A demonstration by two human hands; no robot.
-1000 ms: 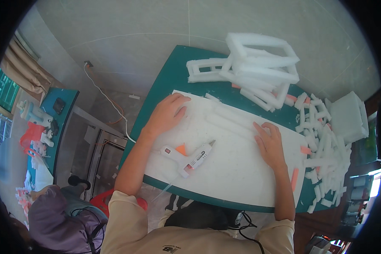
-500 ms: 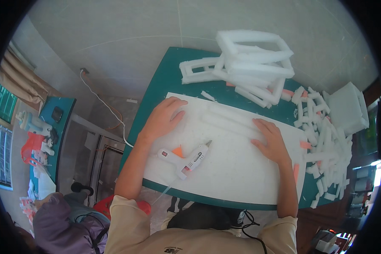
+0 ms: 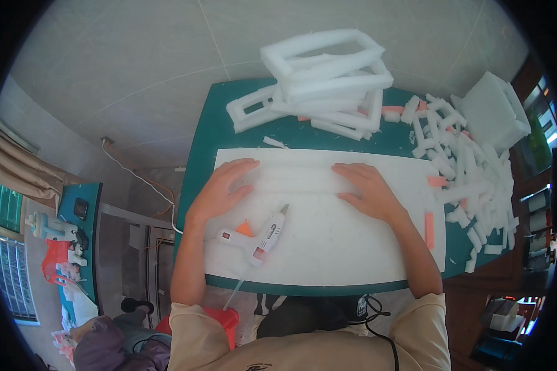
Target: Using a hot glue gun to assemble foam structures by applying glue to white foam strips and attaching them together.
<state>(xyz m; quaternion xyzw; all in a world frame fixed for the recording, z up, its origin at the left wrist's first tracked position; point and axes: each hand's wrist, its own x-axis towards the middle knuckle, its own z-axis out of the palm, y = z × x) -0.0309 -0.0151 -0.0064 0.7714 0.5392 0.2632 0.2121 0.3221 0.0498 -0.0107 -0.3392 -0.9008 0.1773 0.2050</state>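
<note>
Pale white foam strips (image 3: 297,179) lie side by side on the white board (image 3: 328,253), faint against its surface. At their left end is my left hand (image 3: 221,190), its fingers stretched out and thumb apart. My right hand (image 3: 372,193) lies at the opposite end, also with fingers extended and thumb spread. Both hands seem to touch the strip ends, though the exact contact is hard to make out. A white hot glue gun (image 3: 254,240) with an orange trigger rests on the board in front of my left hand, its nozzle pointing away from me.
Behind the board, white foam frames (image 3: 328,80) are stacked on the green table (image 3: 201,133). Loose foam offcuts (image 3: 470,179) pile up at the right, beside a white foam block (image 3: 492,114). A pink strip (image 3: 429,230) lies near the board's right edge. Another person (image 3: 120,343) sits at lower left.
The view has turned, shifting the table scene leftward. My hands have come closer together, and my left hand now lies at the strips' left end, where a gap showed before.
</note>
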